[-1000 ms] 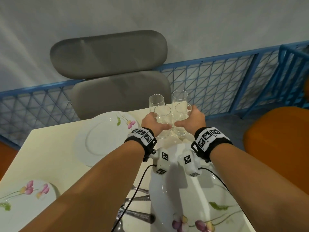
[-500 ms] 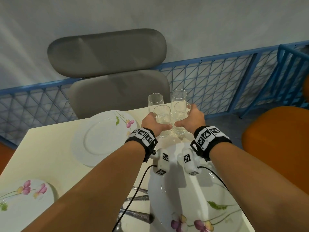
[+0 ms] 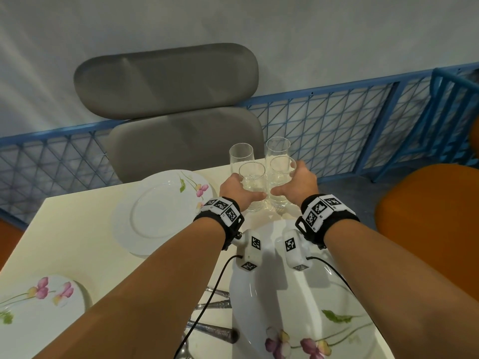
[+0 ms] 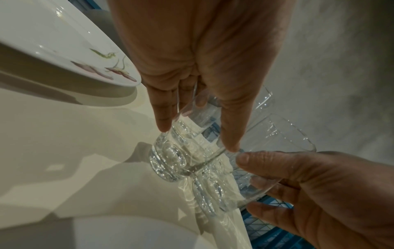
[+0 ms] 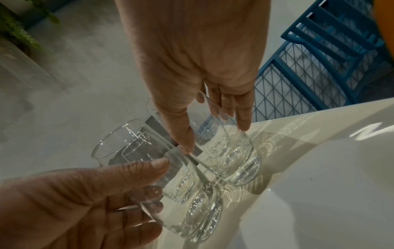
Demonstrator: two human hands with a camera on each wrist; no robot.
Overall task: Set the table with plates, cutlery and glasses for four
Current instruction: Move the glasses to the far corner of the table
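Observation:
Several clear glasses stand clustered at the far right corner of the cream table (image 3: 77, 242). My left hand (image 3: 241, 193) grips the near left glass (image 3: 252, 187), thumb and fingers round its lower half. My right hand (image 3: 293, 187) grips the near right glass (image 3: 281, 182) the same way. Two more glasses (image 3: 241, 156) (image 3: 277, 149) stand free just behind. The left wrist view shows my left hand (image 4: 198, 138) round its glass (image 4: 181, 151). In the right wrist view my right hand (image 5: 215, 139) holds its glass (image 5: 230, 158) near the table edge.
A flowered white plate (image 3: 160, 211) lies left of the glasses, another (image 3: 305, 307) under my wrists, a third (image 3: 33, 314) at the near left. Cutlery (image 3: 215, 330) lies beside the near plate. A grey chair (image 3: 168, 81), blue mesh fence (image 3: 337, 120) and orange seat (image 3: 427, 216) surround the table.

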